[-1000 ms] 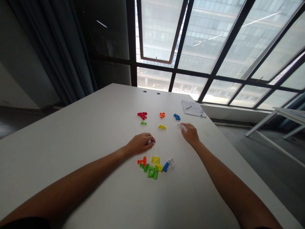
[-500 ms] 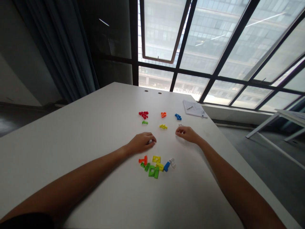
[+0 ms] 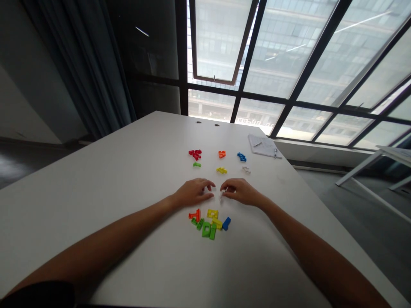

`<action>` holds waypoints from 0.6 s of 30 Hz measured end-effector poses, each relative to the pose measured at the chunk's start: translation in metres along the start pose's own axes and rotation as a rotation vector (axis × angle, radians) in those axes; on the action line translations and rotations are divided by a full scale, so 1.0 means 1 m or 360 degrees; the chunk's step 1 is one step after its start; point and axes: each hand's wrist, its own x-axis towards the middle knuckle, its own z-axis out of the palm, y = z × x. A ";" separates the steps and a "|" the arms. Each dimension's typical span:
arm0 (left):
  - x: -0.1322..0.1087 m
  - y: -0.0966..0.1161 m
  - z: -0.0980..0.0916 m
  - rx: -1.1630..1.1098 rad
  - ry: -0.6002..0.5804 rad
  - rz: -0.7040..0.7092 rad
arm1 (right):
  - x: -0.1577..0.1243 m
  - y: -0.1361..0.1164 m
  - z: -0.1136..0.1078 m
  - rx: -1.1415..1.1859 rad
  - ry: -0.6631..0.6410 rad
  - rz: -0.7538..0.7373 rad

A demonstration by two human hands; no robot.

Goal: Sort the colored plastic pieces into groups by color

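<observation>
**A:** White piece (image 3: pixel 221 195), where is it?

**B:** It is pinched between the thumb and forefinger of the right hand (image 3: pixel 241 192). It sits low over the table (image 3: pixel 128 179), just beyond the pile (image 3: pixel 209 222).

**A:** Take it from the left, then.

**B:** The left hand (image 3: pixel 192 192) lies palm down, with its fingers half curled and their tips on the table. I cannot tell whether anything is under them. Its fingertips point at the white piece, and only a small gap separates the two hands.

**A:** And the pile?

**B:** It lies on the near side of both hands. An orange T (image 3: pixel 194 214) is at its left, with green pieces (image 3: pixel 207 230) nearest the person. Yellow pieces (image 3: pixel 213 217) are in the middle and a blue piece (image 3: pixel 226 223) is at the right. They lie close together, some touching.

**A:** Farther out?

**B:** There are three columns beyond the hands, well apart from each other. On the left is a red heap (image 3: pixel 195 153) with a green bit (image 3: pixel 197 164) in front of it. In the middle is an orange bit (image 3: pixel 221 154) with a yellow bit (image 3: pixel 221 170) in front. On the right is a blue heap (image 3: pixel 241 156) with a white bit (image 3: pixel 246 170) in front.

**A:** Anything past those?

**B:** A notepad (image 3: pixel 261 144) lies by the table's far right corner, and a pen (image 3: pixel 275 153) is at its right edge.
</observation>
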 end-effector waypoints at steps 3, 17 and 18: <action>0.000 0.000 0.001 -0.0115 0.0015 -0.0008 | 0.002 0.003 0.027 0.0099 0.0512 -0.0117; -0.004 -0.003 0.003 -0.0101 0.0329 0.0033 | -0.004 0.006 0.057 -0.0152 0.0914 -0.0467; -0.004 -0.003 0.003 -0.0079 0.0337 0.0046 | -0.004 0.006 0.058 -0.0162 0.0917 -0.0426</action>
